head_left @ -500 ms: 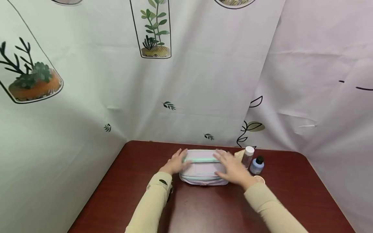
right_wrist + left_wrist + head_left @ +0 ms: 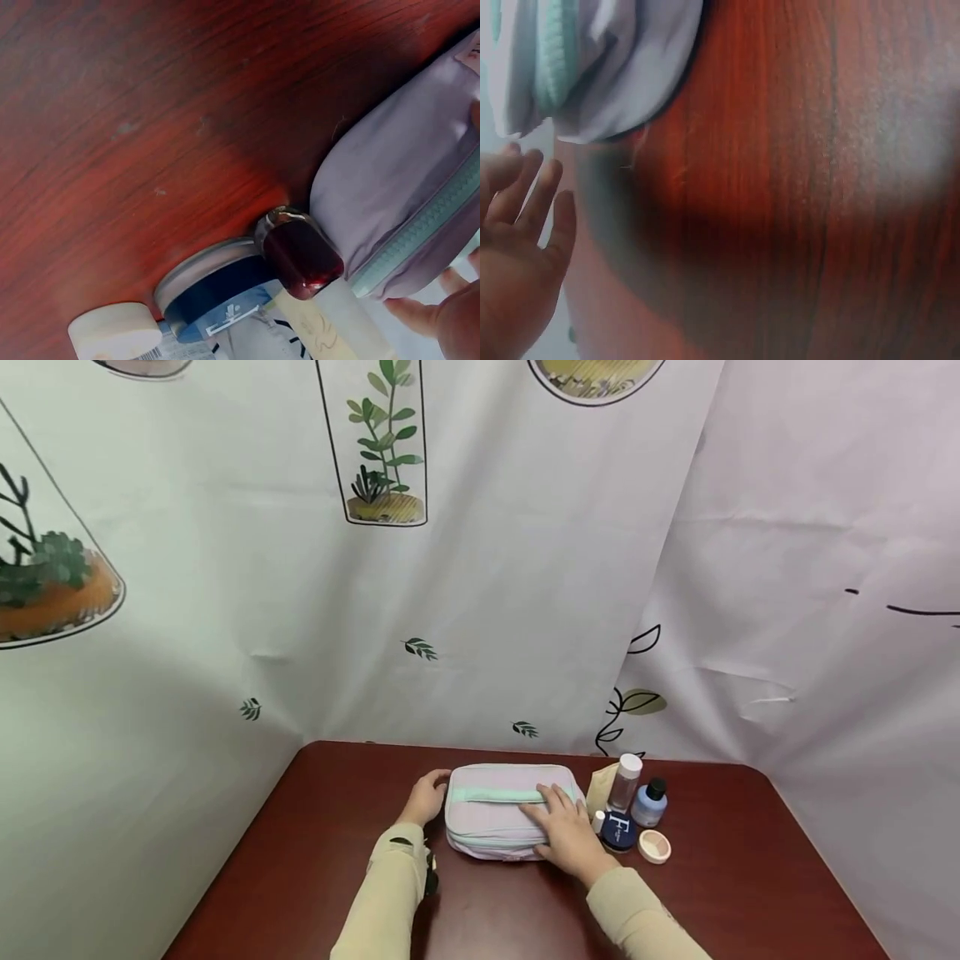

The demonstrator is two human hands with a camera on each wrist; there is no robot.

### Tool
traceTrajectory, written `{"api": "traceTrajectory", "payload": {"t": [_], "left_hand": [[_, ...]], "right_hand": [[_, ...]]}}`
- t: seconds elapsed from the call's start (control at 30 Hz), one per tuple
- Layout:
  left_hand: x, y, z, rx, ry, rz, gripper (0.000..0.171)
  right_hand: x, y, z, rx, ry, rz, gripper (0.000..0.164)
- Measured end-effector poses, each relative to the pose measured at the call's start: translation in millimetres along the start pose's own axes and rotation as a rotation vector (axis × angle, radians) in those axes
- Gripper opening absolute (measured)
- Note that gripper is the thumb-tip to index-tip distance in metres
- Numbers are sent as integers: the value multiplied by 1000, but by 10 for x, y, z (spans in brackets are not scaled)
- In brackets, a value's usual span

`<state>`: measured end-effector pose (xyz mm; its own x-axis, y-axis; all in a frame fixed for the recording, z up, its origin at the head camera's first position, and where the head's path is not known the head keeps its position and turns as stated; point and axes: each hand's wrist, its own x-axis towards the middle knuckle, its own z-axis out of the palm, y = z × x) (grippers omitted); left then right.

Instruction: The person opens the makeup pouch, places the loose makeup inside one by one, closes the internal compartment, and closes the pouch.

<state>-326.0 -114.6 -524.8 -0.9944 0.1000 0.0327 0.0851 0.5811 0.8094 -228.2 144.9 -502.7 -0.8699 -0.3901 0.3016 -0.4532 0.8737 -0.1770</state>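
Note:
A pale lilac zippered pouch [image 2: 487,818] with a mint handle strap and mint zippers lies on the dark red table. At its left end, my left hand [image 2: 424,797] stands with fingertips right at the edge; the left wrist view shows the fingers loosely extended beside the pouch. My right hand [image 2: 567,835] rests over the pouch's right part, fingers spread near the end of the strap. In the right wrist view the pouch's closed mint zipper [image 2: 427,217] runs close to the fingers.
Right of the pouch stand a cream tube [image 2: 602,787], a white-capped bottle [image 2: 626,783], a blue black-capped bottle [image 2: 649,804], a navy round jar [image 2: 618,831] and a small round compact [image 2: 655,847]. A small dark red bottle [image 2: 304,259] sits by the pouch's corner. Patterned cloth [image 2: 480,610] hangs behind.
My left hand has moved left, off the pouch's top to its left end. My right hand has come lower and leftward on the pouch, uncovering the jar and compact. The camera view has shifted slightly.

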Motion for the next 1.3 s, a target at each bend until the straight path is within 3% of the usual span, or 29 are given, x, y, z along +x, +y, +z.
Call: {"api": "traceTrajectory", "payload": {"t": [0.33, 0.6, 0.9, 1.07, 1.3], "left_hand": [[70, -149, 43, -90, -79, 43, 37], [107, -165, 97, -153, -110, -23, 40], [123, -173, 177, -180, 29, -70, 27], [162, -189, 204, -132, 67, -68, 22], [225, -84, 195, -34, 104, -99, 20]], "right_hand": [[32, 29, 32, -18, 1, 23, 63], [13, 51, 72, 8, 7, 26, 63], [11, 63, 132, -18, 7, 41, 64], [7, 83, 154, -17, 11, 47, 63], [43, 93, 174, -53, 25, 69, 61]]}}
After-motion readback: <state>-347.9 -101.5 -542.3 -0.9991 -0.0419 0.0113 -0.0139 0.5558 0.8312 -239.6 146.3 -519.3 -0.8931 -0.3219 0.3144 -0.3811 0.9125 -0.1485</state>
